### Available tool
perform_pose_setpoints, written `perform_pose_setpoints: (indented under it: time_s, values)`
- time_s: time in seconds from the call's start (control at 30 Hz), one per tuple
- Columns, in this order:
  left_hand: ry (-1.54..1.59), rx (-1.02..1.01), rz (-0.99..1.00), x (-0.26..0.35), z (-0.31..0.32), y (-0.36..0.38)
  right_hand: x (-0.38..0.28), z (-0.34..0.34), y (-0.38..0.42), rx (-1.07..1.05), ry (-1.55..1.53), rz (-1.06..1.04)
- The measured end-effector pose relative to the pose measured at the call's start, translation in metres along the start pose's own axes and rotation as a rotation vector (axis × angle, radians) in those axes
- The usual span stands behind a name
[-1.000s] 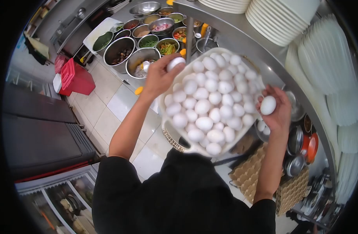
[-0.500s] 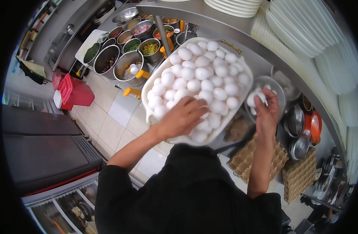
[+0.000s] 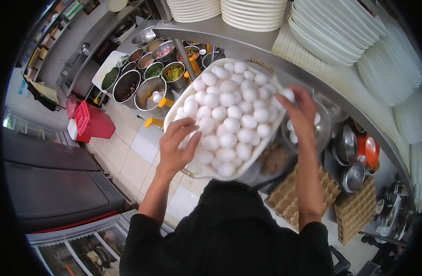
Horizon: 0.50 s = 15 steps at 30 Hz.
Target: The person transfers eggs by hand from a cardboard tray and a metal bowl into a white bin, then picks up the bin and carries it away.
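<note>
A white basket (image 3: 276,131) heaped with white eggs (image 3: 231,125) stands in front of me. My left hand (image 3: 177,143) is over its near left side, thumb and fingers apart and curved around eggs there; whether it grips one cannot be made out. Over the right rim, my right hand (image 3: 302,110) holds a single egg (image 3: 288,95) between thumb and fingers. Below that hand is a round bowl (image 3: 325,131) with a few eggs in it, partly hidden by my wrist and forearm.
Brown egg trays (image 3: 328,186) are stacked at the right. Metal bowls (image 3: 353,177) lie beyond them. White plates (image 3: 252,14) stand on the steel shelf (image 3: 211,33). Pots of ingredients (image 3: 151,94) are at the left back, and a red bin (image 3: 98,120) is on the floor.
My right hand has moved up and left from the bowl to the basket rim, with an egg in its fingers. The left hand has shifted left across the eggs.
</note>
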<state>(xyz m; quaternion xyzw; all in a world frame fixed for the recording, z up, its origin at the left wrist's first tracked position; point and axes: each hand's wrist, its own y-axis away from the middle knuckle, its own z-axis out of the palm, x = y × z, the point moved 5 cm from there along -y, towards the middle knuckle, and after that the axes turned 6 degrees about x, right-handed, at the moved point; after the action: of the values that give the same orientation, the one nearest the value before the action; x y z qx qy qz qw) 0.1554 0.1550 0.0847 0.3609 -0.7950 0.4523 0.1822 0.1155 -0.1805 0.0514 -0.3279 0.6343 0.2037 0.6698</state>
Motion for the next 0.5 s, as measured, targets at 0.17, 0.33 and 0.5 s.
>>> perform_pose_setpoints:
  time_s: [0.17,0.33,0.5]
  values:
    - [-0.068,0.078,-0.053,-0.017,-0.023,0.007,-0.014,0.057,-0.036,-0.171,0.089,-0.064]
    - [-0.077,0.146,-0.153,-0.034,-0.042,0.02,-0.017,0.114,-0.039,-0.388,0.387,-0.131]
    - [-0.092,0.163,-0.173,-0.045,-0.049,0.029,0.008,0.137,-0.039,-0.37,0.528,-0.211]
